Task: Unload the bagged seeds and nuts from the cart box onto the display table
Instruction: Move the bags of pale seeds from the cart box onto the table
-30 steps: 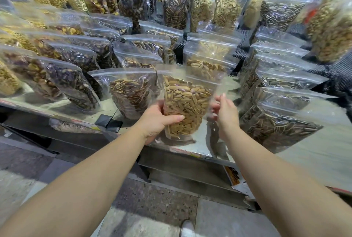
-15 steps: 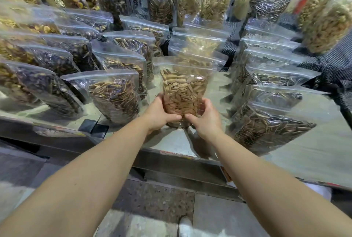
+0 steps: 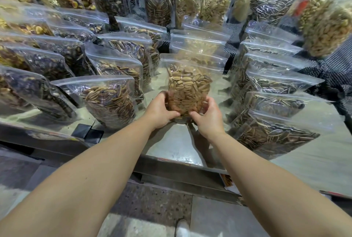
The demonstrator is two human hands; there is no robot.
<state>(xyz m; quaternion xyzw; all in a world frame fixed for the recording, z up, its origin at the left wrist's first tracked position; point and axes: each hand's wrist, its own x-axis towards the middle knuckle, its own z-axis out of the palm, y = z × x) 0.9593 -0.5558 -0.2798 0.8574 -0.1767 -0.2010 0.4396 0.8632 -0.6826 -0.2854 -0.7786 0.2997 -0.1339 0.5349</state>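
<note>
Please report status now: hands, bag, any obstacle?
Both hands, left and right, grip the pale seed bag low. Bag upright on display table. Neighbour bags close both sides.

Both forearms are bare to the lower frame corners, with no sleeve, watch or ring in view on the left hand [image 3: 160, 111] or right hand [image 3: 208, 117]. A pale shoe [image 3: 182, 227] tip shows at bottom centre.

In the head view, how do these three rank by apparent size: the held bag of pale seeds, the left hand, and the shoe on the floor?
1. Bag of pale seeds, clearly largest.
2. Left hand.
3. Shoe, smallest, but cut off by the frame edge, so unsure.
</note>
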